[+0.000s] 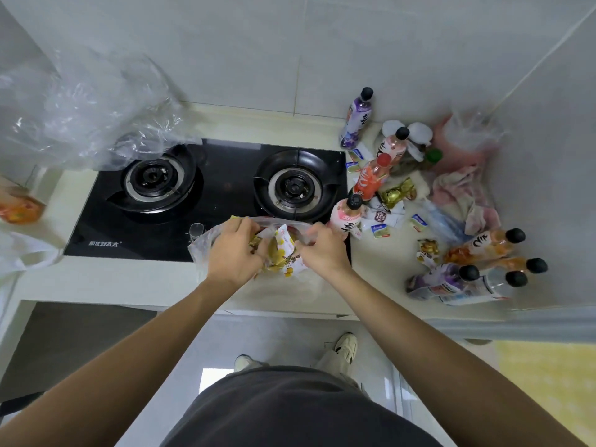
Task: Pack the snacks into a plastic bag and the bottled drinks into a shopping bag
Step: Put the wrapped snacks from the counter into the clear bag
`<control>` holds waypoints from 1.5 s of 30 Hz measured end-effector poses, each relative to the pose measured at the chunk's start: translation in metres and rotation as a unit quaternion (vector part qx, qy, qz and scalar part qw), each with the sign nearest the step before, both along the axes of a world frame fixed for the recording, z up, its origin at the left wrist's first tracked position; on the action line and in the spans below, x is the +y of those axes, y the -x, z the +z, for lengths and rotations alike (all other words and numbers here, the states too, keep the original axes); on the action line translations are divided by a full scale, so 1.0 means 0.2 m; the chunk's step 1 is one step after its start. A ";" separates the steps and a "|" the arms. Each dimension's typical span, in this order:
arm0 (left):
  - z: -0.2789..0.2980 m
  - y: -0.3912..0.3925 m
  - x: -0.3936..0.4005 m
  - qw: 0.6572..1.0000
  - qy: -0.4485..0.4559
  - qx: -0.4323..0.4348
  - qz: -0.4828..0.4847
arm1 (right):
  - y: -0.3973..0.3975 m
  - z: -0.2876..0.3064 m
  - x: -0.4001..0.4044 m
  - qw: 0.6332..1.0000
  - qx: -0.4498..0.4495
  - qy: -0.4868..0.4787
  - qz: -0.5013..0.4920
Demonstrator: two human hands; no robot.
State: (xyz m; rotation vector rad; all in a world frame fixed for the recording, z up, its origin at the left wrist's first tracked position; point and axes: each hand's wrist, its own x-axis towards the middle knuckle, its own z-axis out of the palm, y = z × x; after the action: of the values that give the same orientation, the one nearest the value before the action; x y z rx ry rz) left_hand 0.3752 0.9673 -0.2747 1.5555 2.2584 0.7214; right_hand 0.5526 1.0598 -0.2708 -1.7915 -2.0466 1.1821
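Clear plastic bag (206,243) at the counter's front edge, already holding yellow snack packets (283,253); our left hand (233,253) and right hand (322,250) pinch its mouth apart. At three o'clock, loose small snacks (396,191) and bottled drinks (483,266) remain unpacked, so packing is early.

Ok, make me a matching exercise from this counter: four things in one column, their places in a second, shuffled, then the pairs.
Things
1. purple bottle
2. gold-wrapped snack
3. clear plastic bag
4. crumpled cloth

Places
A. held between the left hand and right hand, at the front of the stove
B. upright by the back wall, right of the stove
C. toward the right wall, behind the lying bottles
D. among small sachets, right of the red-capped bottle

Pairs: 1-B, 2-D, 3-A, 4-C
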 end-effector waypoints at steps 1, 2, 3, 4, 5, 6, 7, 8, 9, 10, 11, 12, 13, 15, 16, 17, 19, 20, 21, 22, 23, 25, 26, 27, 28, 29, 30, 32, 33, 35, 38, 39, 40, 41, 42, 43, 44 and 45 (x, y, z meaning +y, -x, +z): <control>0.03 -0.05 0.03 1.000 -0.011 -0.003 -0.007 | -0.04 0.02 0.01 1.000 -0.003 -0.011 0.003; 0.06 -0.10 0.06 1.000 -0.020 -0.004 -0.018 | -0.08 0.05 0.02 1.000 -0.012 -0.018 0.006; 0.09 -0.16 0.09 0.999 -0.026 -0.005 -0.034 | -0.14 0.06 0.04 0.999 -0.015 -0.027 0.010; 0.11 -0.22 0.12 0.998 -0.030 -0.007 -0.051 | -0.19 0.08 0.06 0.999 -0.021 -0.033 0.011; 0.14 -0.29 0.16 0.997 -0.034 -0.011 -0.067 | -0.25 0.09 0.08 0.999 -0.026 -0.040 0.009; 0.16 -0.35 0.19 0.996 -0.038 -0.015 -0.082 | -0.31 0.11 0.10 0.999 -0.029 -0.043 0.002; 0.18 -0.42 0.22 0.994 -0.041 -0.019 -0.099 | -0.38 0.12 0.13 0.998 -0.032 -0.049 -0.003; 0.20 -0.49 0.24 0.992 -0.042 -0.021 -0.120 | -0.45 0.14 0.16 0.998 -0.035 -0.052 -0.008; 0.21 -0.57 0.27 0.989 -0.042 -0.022 -0.143 | -0.52 0.15 0.20 0.998 -0.039 -0.052 -0.009; 0.21 -0.65 0.30 0.985 -0.040 -0.022 -0.165 | -0.59 0.17 0.25 0.998 -0.046 -0.046 -0.009; 0.20 -0.72 0.32 0.982 -0.035 -0.024 -0.185 | -0.66 0.18 0.30 0.998 -0.057 -0.036 -0.006; 0.19 -0.80 0.35 0.979 -0.024 -0.030 -0.201 | -0.73 0.20 0.35 0.997 -0.070 -0.026 -0.001; 0.17 -0.87 0.38 0.977 -0.011 -0.039 -0.211 | -0.79 0.20 0.42 0.996 -0.083 -0.020 0.007; 0.12 -1.00 0.47 0.975 0.008 -0.054 -0.215 | -0.89 0.21 0.55 0.993 -0.114 -0.010 0.022; 0.09 -1.06 0.52 0.975 0.009 -0.055 -0.214 | -0.94 0.21 0.62 0.990 -0.135 -0.003 0.032; 0.06 -1.12 0.57 0.976 0.010 -0.053 -0.212 | -0.98 0.20 0.69 0.986 -0.158 0.005 0.045; -0.01 -1.20 0.69 0.978 0.026 -0.042 -0.203 | -1.08 0.19 0.83 0.976 -0.200 0.027 0.085; -0.05 -1.24 0.74 0.979 0.039 -0.037 -0.196 | -1.12 0.18 0.89 0.969 -0.218 0.039 0.106; -0.09 -1.27 0.79 0.980 0.057 -0.031 -0.189 | -1.16 0.16 0.95 0.961 -0.238 0.051 0.130; -0.13 -1.29 0.85 0.980 0.075 -0.024 -0.183 | -1.20 0.13 1.01 0.950 -0.262 0.060 0.160; -0.17 -1.31 0.89 0.980 0.088 -0.017 -0.180 | -1.23 0.10 1.06 0.935 -0.289 0.072 0.193; -0.25 -1.34 0.97 0.977 0.113 -0.003 -0.179 | -1.27 0.03 1.12 0.903 -0.332 0.097 0.256; -0.28 -1.35 1.00 0.975 0.130 0.005 -0.179 | -1.29 -0.02 1.14 0.890 -0.343 0.106 0.280; -0.32 -1.36 1.03 0.972 0.149 0.017 -0.179 | -1.31 -0.06 1.15 0.880 -0.353 0.108 0.299; -0.35 -1.37 1.05 0.969 0.166 0.030 -0.180 | -1.32 -0.11 1.16 0.871 -0.362 0.109 0.313; -0.37 -1.38 1.06 0.966 0.179 0.043 -0.182 | -1.34 -0.14 1.16 0.864 -0.370 0.107 0.324; -0.39 -1.39 1.07 0.964 0.185 0.053 -0.184 | -1.35 -0.17 1.16 0.857 -0.377 0.104 0.336; -0.43 -1.40 1.08 0.961 0.190 0.069 -0.188 | -1.37 -0.22 1.15 0.845 -0.387 0.085 0.358; -0.44 -1.41 1.08 0.960 0.193 0.073 -0.189 | -1.38 -0.23 1.15 0.842 -0.391 0.075 0.364; -0.46 -1.42 1.08 0.958 0.198 0.080 -0.192 | -1.38 -0.27 1.15 0.836 -0.399 0.052 0.372; -0.48 -1.43 1.07 0.960 0.199 0.073 -0.184 | -1.38 -0.32 1.13 0.830 -0.417 0.046 0.367; -0.49 -1.44 1.07 0.961 0.198 0.074 -0.179 | -1.37 -0.33 1.13 0.831 -0.416 0.050 0.365; -0.50 -1.44 1.06 0.961 0.197 0.078 -0.175 | -1.37 -0.34 1.13 0.833 -0.411 0.057 0.366; -0.51 -1.44 1.05 0.962 0.196 0.082 -0.174 | -1.37 -0.34 1.12 0.835 -0.404 0.065 0.368; -0.52 -1.44 1.04 0.962 0.194 0.082 -0.174 | -1.37 -0.35 1.12 0.838 -0.396 0.071 0.369; -0.52 -1.43 1.03 0.963 0.194 0.077 -0.173 | -1.37 -0.35 1.12 0.845 -0.385 0.074 0.365; -0.52 -1.43 1.03 0.964 0.194 0.068 -0.170 | -1.37 -0.35 1.13 0.852 -0.375 0.079 0.358; -0.52 -1.42 1.02 0.965 0.193 0.056 -0.166 | -1.36 -0.34 1.13 0.860 -0.364 0.086 0.348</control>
State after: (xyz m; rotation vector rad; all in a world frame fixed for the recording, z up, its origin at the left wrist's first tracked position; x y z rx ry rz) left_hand 0.6592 1.1716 -0.3782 1.7381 1.9805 0.0958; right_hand 0.8253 1.2862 -0.3394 -1.7962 -3.3326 0.8863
